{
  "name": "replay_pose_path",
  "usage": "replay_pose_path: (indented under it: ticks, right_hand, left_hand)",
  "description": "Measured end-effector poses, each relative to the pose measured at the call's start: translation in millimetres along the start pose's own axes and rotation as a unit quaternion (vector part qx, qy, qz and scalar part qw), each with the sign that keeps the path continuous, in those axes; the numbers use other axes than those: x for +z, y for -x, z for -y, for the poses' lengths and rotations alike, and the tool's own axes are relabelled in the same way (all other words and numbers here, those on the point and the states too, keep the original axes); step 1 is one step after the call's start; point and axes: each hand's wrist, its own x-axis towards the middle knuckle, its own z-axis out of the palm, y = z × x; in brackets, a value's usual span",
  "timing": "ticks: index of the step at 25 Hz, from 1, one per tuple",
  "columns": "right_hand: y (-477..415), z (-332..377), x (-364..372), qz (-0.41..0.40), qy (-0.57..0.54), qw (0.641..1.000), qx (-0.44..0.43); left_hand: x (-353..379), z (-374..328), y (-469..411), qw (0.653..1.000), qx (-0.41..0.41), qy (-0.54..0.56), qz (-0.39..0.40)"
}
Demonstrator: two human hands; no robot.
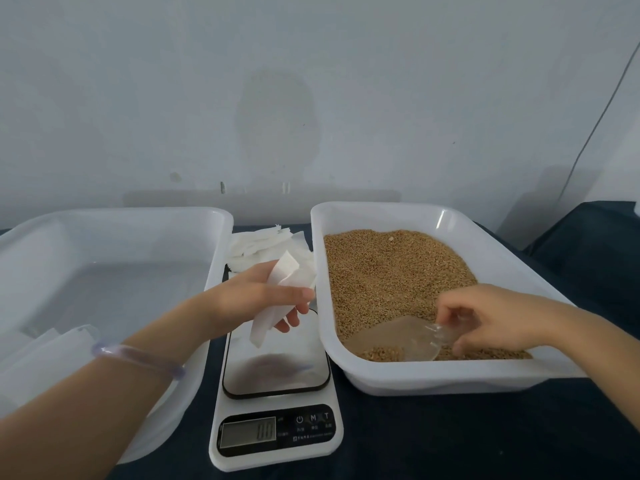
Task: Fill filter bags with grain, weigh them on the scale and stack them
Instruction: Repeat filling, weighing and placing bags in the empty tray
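- Translucent plastic tub (114,214) at far left; a few white filter bags (52,351) lie in its near corner; whether they hold grain cannot be told.
- Left hand (256,299), a pale bracelet (138,356) on its wrist, hovers above the scale (277,407); fingers and thumb curl round an empty filter bag (292,273) held in the air; it looks paper-thin, limp and almost weightless, so it will likely crumple or fold shut; best pinched at the rim of its mouth, so the opening gapes for filling.
- Spare bags (266,244) lie in a loose pile behind the scale, on the dark cloth (450,438).
- Scale in the centre; its steel plate is bare; its display seems to read zero.
- White tray (433,379) at right; grain (391,271) covers most of its floor; loose and dry, it would likely roll off a tilted scoop.
- Clear plastic scoop (391,337) lies at the tray's near end with some grain in it; stiff, light, probably slick.
- Right hand (502,320) pinches the scoop's handle between thumb and fingertips.
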Motion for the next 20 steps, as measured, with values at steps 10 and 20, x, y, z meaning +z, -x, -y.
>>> replay_pose_path:
  ticks: [10, 20]
  right_hand:
    - [10, -6, -2, 0.046, -0.047, 0.998, -0.019]
    - [18, -28, -3, -0.047, -0.078, 0.996, 0.008]
  left_hand:
    - [-1, 2, -2, 1.0, -0.005, 0.002, -0.001]
    - [2, -6, 3, 1.0, 0.015, -0.001, -0.016]
